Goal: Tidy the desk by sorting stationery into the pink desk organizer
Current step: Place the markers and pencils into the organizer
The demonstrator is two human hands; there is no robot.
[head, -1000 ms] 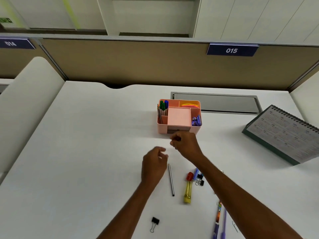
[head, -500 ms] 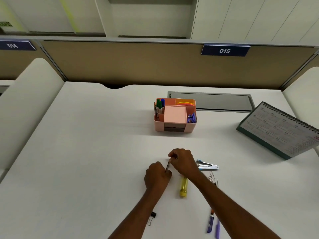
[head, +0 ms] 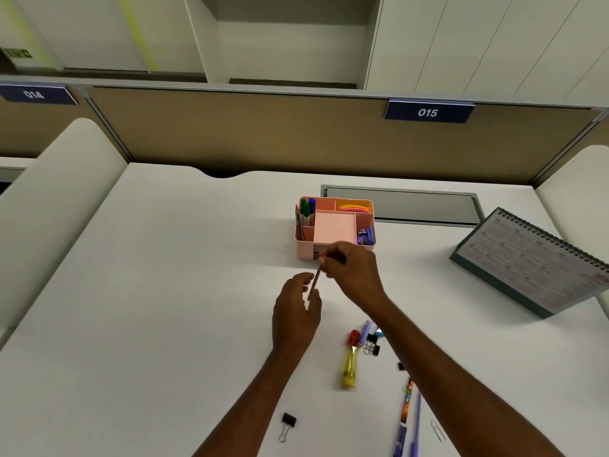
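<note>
The pink desk organizer (head: pixel 304 250) stands mid-desk, with markers in its left slot, a pink note pad in the middle and blue clips at the right. My right hand (head: pixel 354 272) pinches the top of a thin pencil (head: pixel 315 283) just in front of the organizer, lifted off the desk. My left hand (head: pixel 295 311) hovers beside the pencil's lower end with its fingers loosely curled; whether it touches the pencil is unclear. On the desk lie a yellow glue tube with a red cap (head: pixel 350 361), black binder clips (head: pixel 372 344) and pens (head: pixel 407 413).
A lone black binder clip (head: pixel 287 423) lies near the front edge, a paper clip (head: pixel 437 430) at the lower right. A desk calendar (head: pixel 534 262) stands to the right. A grey cable hatch (head: pixel 425 206) sits behind the organizer, below the tan partition.
My right hand picked the pencil up off the desk and raised it toward the organizer. My left hand came up alongside it.
</note>
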